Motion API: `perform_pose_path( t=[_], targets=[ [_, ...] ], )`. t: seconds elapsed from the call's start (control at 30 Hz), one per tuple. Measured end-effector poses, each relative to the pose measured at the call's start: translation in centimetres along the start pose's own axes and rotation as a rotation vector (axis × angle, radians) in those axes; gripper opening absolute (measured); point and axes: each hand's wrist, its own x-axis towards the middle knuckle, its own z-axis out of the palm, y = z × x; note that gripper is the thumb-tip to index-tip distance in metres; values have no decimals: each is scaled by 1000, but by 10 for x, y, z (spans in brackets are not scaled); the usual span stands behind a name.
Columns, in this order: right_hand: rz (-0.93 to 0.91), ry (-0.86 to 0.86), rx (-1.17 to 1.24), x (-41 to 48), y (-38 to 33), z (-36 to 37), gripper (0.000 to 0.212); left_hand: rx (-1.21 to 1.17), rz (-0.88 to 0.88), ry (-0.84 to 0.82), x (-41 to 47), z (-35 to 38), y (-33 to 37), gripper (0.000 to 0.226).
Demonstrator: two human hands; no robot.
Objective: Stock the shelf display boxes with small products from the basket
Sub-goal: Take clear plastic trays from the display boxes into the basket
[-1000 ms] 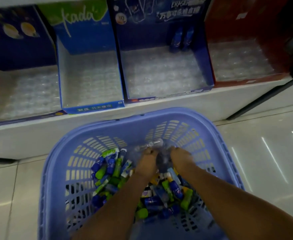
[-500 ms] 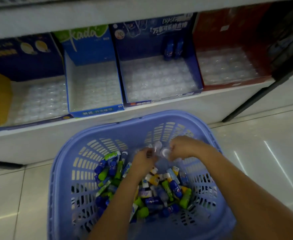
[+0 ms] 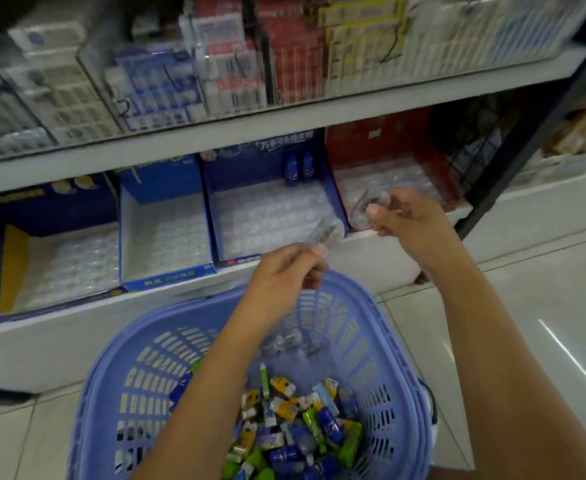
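Head view: along the shelf (image 3: 42, 327) stand a yellow-edged box (image 3: 10, 268), a blue box (image 3: 166, 275), a navy box (image 3: 267, 161) and a red box (image 3: 381, 136). Their clear trays are nearly bare, with only two blue bottles (image 3: 298, 169) at the navy box's back. Both hands have just risen out of the basket (image 3: 111, 358). The left hand (image 3: 281, 278) pinches a clear piece (image 3: 322, 233) before the navy box. The right hand (image 3: 412, 220), fingers (image 3: 376, 211) curled, holds another clear piece (image 3: 366, 206) by the red box's front corner, so placing looks imminent. Both pieces are small, glassy and blurred. More products (image 3: 295, 427) are heaped in the basket.

Head view, downward over basket (image 3: 111, 393)
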Motion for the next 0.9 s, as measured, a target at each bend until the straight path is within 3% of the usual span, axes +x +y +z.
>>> perform_pose_path(
  t=[0.13, 0.2, 0.3, 0.37, 0.47, 0.53, 0.77, 0.9],
  targets=[
    [-77, 170, -84, 48, -7, -18, 20, 398, 172, -48, 34, 21, 26, 18],
    [-93, 148, -32, 70, -12, -21, 13, 549, 232, -64, 50, 31, 34, 17],
    [79, 70, 76, 98, -13, -21, 22, 781, 346, -65, 69, 47, 41, 17],
    [88, 23, -210, 113, -9, -22, 30, 972, 427, -85, 78, 54, 41, 19],
    [-154, -64, -696, 127, -5, -20, 37, 1193, 464, -106, 86, 60, 38, 26],
    [-255, -80, -795, 132, -5, -16, 44, 1311, 446, -113, 87, 62, 34, 34],
    [-481, -223, -862, 140, -11, 1, 39, 1335, 506, -41, 83, 67, 19, 37],
    [-597, -181, -1007, 143, -12, 5, 40, 1342, 524, -23, 85, 68, 18, 38]
  ],
)
